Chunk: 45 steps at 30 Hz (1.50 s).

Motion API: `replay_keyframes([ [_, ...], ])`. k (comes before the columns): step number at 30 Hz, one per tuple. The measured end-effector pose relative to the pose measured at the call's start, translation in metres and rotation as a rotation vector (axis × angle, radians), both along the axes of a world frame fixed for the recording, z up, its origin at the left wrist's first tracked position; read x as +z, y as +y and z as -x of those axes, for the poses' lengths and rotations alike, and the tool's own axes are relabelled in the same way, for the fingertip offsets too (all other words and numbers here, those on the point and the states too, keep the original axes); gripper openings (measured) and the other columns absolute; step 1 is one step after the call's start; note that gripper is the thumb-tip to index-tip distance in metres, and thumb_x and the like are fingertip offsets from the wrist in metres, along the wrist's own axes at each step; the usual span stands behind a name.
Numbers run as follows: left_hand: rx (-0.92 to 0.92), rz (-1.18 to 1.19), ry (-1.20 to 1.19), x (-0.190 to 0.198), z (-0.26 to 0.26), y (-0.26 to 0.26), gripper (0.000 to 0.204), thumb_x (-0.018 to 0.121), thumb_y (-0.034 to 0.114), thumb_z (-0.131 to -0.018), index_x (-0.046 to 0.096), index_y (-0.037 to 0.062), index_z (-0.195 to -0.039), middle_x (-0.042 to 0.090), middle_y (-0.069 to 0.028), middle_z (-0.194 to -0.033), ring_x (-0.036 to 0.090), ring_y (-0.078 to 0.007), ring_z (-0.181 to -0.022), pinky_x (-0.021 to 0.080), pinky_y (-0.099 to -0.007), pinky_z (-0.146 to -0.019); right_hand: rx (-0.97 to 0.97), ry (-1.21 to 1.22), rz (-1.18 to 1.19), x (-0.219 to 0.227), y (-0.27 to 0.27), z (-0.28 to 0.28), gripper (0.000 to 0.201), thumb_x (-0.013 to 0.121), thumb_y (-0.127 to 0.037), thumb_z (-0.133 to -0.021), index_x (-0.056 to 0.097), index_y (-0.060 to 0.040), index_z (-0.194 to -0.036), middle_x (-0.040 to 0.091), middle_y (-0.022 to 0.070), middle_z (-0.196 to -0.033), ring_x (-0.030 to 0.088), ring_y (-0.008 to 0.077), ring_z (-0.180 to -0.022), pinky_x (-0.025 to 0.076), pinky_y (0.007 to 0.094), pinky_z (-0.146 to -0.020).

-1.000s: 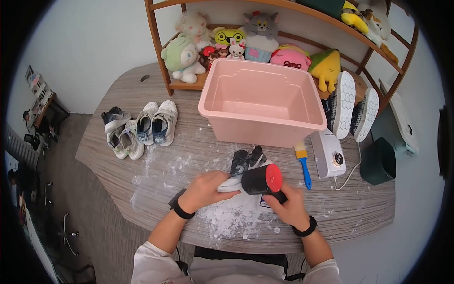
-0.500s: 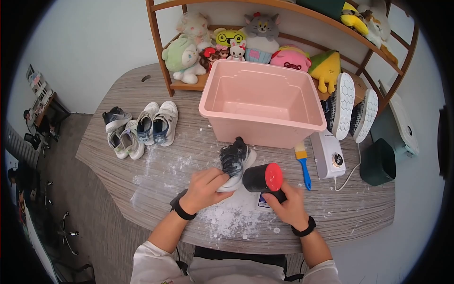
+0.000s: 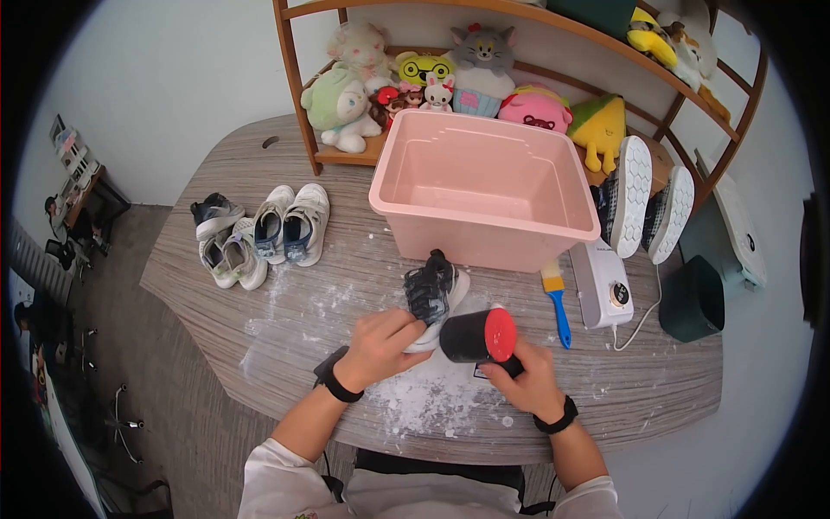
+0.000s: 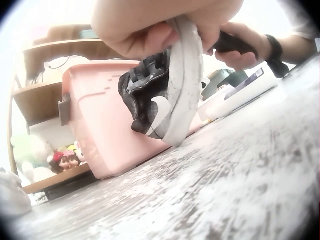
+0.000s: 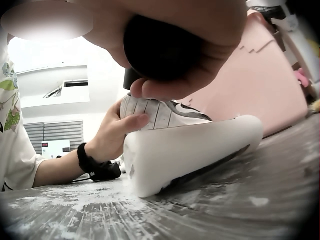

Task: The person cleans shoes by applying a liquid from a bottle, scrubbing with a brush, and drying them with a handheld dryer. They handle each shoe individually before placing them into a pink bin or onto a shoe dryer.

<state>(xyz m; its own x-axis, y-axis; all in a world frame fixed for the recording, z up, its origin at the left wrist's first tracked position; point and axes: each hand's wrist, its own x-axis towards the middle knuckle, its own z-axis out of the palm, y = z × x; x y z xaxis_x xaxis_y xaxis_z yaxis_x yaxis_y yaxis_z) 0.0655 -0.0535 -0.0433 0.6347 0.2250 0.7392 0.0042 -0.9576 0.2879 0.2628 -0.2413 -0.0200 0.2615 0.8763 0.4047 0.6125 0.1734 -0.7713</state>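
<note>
My left hand (image 3: pixel 385 346) grips the toe end of a black sneaker (image 3: pixel 430 291) with a white sole. The sneaker's heel points away towards the pink bin, and its white swoosh shows in the left wrist view (image 4: pixel 160 117). My right hand (image 3: pixel 529 381) holds a black cylindrical tool (image 3: pixel 467 336) with a red end by its handle. Its far end sits close beside the sole at the toe. Below the tool, a long white block (image 5: pixel 192 150) lies on the table, mostly covered in the head view.
Several worn shoes (image 3: pixel 290 225) stand at the left. The pink bin (image 3: pixel 493 246) is behind the sneaker. To the right are a blue-handled brush (image 3: pixel 558 311), a white device (image 3: pixel 603 285) with two upended shoes, and a green bin (image 3: pixel 692 298). White powder (image 3: pixel 432 402) covers the near tabletop.
The sneaker has swung round in my left hand, its heel now further left and its laces more towards the camera. The black tool has dipped slightly.
</note>
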Motion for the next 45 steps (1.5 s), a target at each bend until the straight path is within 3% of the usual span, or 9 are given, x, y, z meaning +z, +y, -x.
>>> replay_keyframes([
  [5,-0.023,-0.015,0.028,-0.003,-0.001,-0.002,0.041,0.089,0.019,-0.061,0.065,0.0084,-0.093,0.058,-0.0057,-0.086,0.064,-0.0248,-0.07,0.051,-0.0359,-0.058,0.078,-0.048,-0.097,-0.004,-0.001,0.005,0.034,0.087,-0.016,-0.081,0.07,0.0002,-0.106,0.071,0.0153,-0.081,0.071,0.028,-0.065,0.055,0.0347,-0.06],
  [10,-0.045,-0.01,0.039,0.0,-0.001,-0.003,0.042,0.088,0.019,-0.062,0.063,0.0079,-0.095,0.058,-0.0065,-0.088,0.064,-0.0259,-0.071,0.052,-0.037,-0.059,-0.026,-0.038,0.007,-0.003,-0.001,-0.003,0.033,0.087,-0.014,-0.08,0.069,-0.0001,-0.103,0.071,0.0157,-0.08,0.072,0.0294,-0.066,0.055,0.0356,-0.059],
  [14,-0.034,-0.007,0.035,-0.001,0.0,-0.002,0.042,0.088,0.019,-0.062,0.064,0.0078,-0.095,0.057,-0.0066,-0.087,0.064,-0.0261,-0.071,0.052,-0.0371,-0.059,-0.04,-0.081,-0.048,0.0,0.001,-0.001,0.03,0.086,-0.014,-0.081,0.068,-0.0002,-0.101,0.07,0.0154,-0.078,0.071,0.0294,-0.064,0.055,0.0359,-0.058],
  [20,-0.025,-0.017,0.05,-0.002,-0.002,-0.004,0.038,0.085,0.018,-0.064,0.064,0.0077,-0.095,0.057,-0.0065,-0.086,0.064,-0.0253,-0.07,0.052,-0.0365,-0.059,0.076,-0.148,-0.123,-0.004,-0.001,0.011,0.034,0.086,-0.014,-0.078,0.067,0.0005,-0.103,0.068,0.0143,-0.075,0.069,0.0289,-0.061,0.054,0.0364,-0.055],
  [28,-0.044,0.014,0.055,-0.004,-0.004,-0.006,0.034,0.08,0.012,-0.066,0.065,0.0073,-0.095,0.057,-0.0061,-0.086,0.064,-0.025,-0.072,0.052,-0.0365,-0.061,0.07,-0.429,-0.229,-0.003,-0.001,0.018,0.045,0.085,-0.017,-0.075,0.066,0.0043,-0.11,0.065,0.01,-0.076,0.066,0.024,-0.058,0.052,0.0348,-0.051],
  [35,-0.042,0.006,0.067,-0.001,-0.002,-0.006,0.038,0.083,0.015,-0.064,0.065,0.0074,-0.096,0.057,-0.0066,-0.086,0.064,-0.0258,-0.071,0.052,-0.0366,-0.06,0.059,-0.364,-0.179,-0.012,-0.001,0.006,0.045,0.085,-0.016,-0.075,0.067,0.0034,-0.111,0.065,0.0111,-0.075,0.067,0.0254,-0.059,0.053,0.035,-0.053],
  [37,-0.06,0.009,0.062,0.0,-0.001,-0.004,0.036,0.088,0.016,-0.064,0.067,0.0041,-0.091,0.061,-0.0076,-0.084,0.065,-0.0256,-0.068,0.052,-0.0359,-0.057,0.026,-0.224,-0.142,-0.019,0.001,-0.001,0.041,0.085,-0.015,-0.077,0.068,0.0022,-0.111,0.068,0.0131,-0.078,0.069,0.0279,-0.062,0.055,0.0354,-0.056],
  [45,-0.038,0.028,0.021,0.006,-0.001,-0.005,0.039,0.092,0.021,-0.07,0.068,0.0034,-0.095,0.067,-0.0086,-0.086,0.068,-0.0259,-0.068,0.054,-0.0336,-0.057,-0.07,-0.042,-0.001,-0.001,-0.001,-0.008,0.036,0.085,-0.012,-0.082,0.068,0.0003,-0.111,0.073,0.0171,-0.088,0.073,0.03,-0.071,0.056,0.0354,-0.063],
])
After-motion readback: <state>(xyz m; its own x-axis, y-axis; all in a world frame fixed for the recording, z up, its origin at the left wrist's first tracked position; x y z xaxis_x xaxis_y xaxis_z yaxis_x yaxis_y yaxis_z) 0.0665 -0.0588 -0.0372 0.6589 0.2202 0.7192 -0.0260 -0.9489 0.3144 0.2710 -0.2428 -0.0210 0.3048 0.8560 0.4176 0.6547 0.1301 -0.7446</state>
